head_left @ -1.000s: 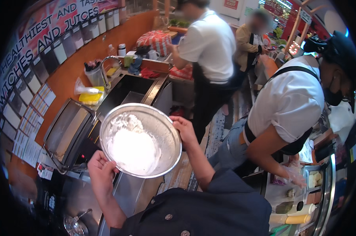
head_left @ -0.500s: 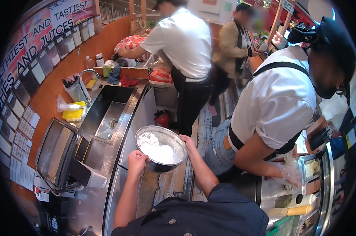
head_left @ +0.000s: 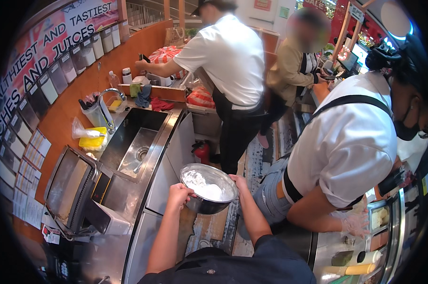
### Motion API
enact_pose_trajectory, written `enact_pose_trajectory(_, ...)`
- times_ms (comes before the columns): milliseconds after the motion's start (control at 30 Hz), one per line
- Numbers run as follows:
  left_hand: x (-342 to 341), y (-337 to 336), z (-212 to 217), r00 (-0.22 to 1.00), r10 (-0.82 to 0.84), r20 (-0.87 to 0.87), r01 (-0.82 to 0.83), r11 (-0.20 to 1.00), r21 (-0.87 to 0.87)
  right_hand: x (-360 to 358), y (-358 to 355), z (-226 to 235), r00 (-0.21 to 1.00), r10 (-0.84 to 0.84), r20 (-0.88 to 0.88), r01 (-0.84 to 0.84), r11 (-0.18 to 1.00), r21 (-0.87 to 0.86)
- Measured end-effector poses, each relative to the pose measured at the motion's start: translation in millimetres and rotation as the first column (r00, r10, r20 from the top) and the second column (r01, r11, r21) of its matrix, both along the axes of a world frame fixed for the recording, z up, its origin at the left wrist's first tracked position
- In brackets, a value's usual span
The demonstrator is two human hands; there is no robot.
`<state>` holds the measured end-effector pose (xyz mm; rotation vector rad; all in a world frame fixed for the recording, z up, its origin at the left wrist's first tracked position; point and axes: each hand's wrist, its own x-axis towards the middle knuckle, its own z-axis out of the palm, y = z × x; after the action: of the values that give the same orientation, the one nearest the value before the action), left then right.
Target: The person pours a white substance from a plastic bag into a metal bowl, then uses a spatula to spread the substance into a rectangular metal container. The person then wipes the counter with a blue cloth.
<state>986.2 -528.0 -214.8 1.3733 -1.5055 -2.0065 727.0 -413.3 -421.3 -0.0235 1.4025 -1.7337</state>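
Note:
A metal mixing bowl point(head_left: 209, 207) with white powder point(head_left: 208, 189) in it is held out in front of me, above the floor. My left hand point(head_left: 180, 195) pinches its left rim, thumb over the edge. On the opposite side my right hand point(head_left: 240, 183) grips the rim, with part of its fingers hidden behind the bowl. The powder lies heaped toward the middle and left, and some dusts the inner wall.
To my left runs a steel counter with a sink point(head_left: 138, 149), a tap point(head_left: 110, 94) and an opened press grill point(head_left: 72, 187). A co-worker point(head_left: 351, 137) bends over a counter at right; another person point(head_left: 237, 61) stands ahead. A red fire extinguisher point(head_left: 202, 151) stands beyond the bowl.
The bowl and both my hands sit a little lower and further right in the picture, as the whole view has shifted. The person ahead now holds a dark object up at the left.

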Motion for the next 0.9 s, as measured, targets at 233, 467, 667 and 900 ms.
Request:
enact_pose_trajectory(233,25.7,-24.4,3.7,0.998,-0.03,0.061,0.028,0.999,0.024,21.0,-12.1,40.6,0.96,-0.105,-0.261,0.111,0.994,0.008)
enact_pose_trajectory(467,117.2,-39.5,35.5,0.972,-0.179,-0.153,0.134,0.955,-0.265,75.3,-4.3,197.8,0.768,-0.049,-0.638,-0.06,0.987,-0.148)
enact_pose_trajectory(667,261.5,72.2,122.8,0.936,0.132,-0.327,-0.235,0.924,-0.301,180.9,-8.0,291.1,0.756,0.13,-0.641,-0.388,0.878,-0.28)
enact_pose_trajectory(900,422.5,173.7,142.5,0.686,0.634,-0.357,-0.728,0.597,-0.338,367.0,-28.9,316.7,0.598,0.369,-0.711,-0.734,0.61,-0.3)
